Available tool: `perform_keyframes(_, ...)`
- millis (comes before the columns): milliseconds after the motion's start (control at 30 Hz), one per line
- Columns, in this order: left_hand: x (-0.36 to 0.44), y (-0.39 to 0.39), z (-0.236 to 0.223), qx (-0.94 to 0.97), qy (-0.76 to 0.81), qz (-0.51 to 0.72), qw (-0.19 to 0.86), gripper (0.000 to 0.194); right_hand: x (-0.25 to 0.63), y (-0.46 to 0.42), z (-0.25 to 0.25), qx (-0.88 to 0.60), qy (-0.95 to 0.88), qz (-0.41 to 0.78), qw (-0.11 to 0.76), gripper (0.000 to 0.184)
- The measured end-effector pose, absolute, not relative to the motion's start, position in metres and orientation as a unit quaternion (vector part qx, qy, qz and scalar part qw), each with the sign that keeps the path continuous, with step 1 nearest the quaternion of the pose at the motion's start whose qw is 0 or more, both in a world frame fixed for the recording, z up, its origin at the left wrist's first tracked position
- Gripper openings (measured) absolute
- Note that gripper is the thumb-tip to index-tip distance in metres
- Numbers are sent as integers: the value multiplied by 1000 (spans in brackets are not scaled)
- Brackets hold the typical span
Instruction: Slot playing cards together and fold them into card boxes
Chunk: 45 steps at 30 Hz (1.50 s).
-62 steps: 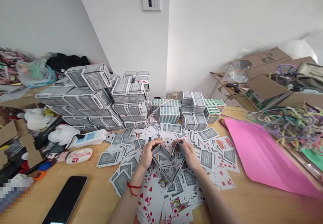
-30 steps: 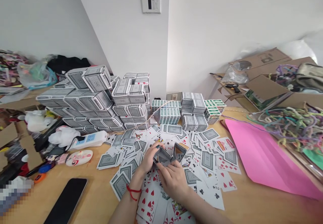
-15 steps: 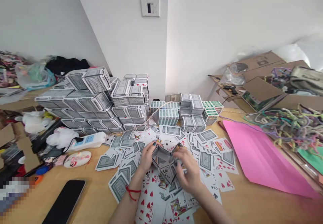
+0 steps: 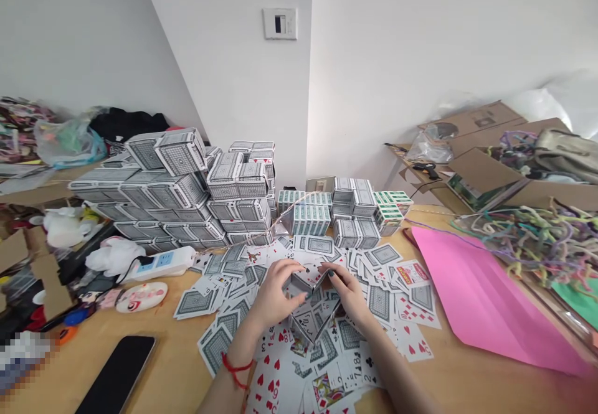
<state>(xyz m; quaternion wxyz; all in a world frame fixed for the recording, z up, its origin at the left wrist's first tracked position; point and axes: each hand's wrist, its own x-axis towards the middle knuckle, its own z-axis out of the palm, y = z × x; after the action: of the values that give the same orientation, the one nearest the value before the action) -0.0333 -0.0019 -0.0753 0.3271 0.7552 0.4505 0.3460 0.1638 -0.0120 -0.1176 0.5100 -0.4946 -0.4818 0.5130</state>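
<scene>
An open box shape made of folded playing cards (image 4: 308, 324) sits among the loose cards in the middle of the table, tilted with a corner toward me. My left hand (image 4: 276, 294) grips its left and far wall, fingers over the top edge and thumb inside. On the other side, my right hand (image 4: 348, 294) pinches the right wall between thumb and fingers; its fingertips are partly hidden behind the card. Loose playing cards (image 4: 322, 390), some face up and some face down, lie under and around both hands.
Stacked card blocks (image 4: 180, 152) rise at the back left, with a smaller stack (image 4: 357, 230) and green-white card boxes (image 4: 312, 218) behind the cards. A phone (image 4: 116, 373), a power strip (image 4: 163, 261), pink paper (image 4: 476, 302) and a tangle of pipe cleaners (image 4: 518, 239) lie to the sides.
My right hand has moved from the front right side of the card box to its far right wall. My left hand has turned, its thumb now reaching inside the box.
</scene>
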Motion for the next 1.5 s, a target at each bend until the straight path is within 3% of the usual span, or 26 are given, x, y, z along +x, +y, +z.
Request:
perform_keyframes(100,-26,-3,-63,804,463,243,284,35,167,-10,-119,-499,-483,514,504,33)
perform_keyframes(333,-6,5,-63,832,489,166,202,6,164,-11,-121,-501,-498,496,505,32)
perform_keyframes(567,-8,6,-70,833,486,187,188,7,167,-16,-120,-493,-520,486,501,30)
perform_keyframes(700,-15,4,-64,830,474,213,202,18,167,-17,-122,-502,-519,478,500,34)
perform_keyframes(933,-11,-52,-72,756,407,507,79,16,166,-15,-129,-482,-506,501,511,32)
perform_keyframes(1100,10,-75,-99,865,346,364,-1,19,164,-17,-125,-486,-512,485,517,31)
perform_keyframes(1333,13,-58,-114,862,375,334,-70,16,163,-21,-128,-492,-554,450,499,30)
perform_keyframes(1500,10,-65,-104,866,346,361,6,22,161,-20,-127,-508,-547,428,509,32)
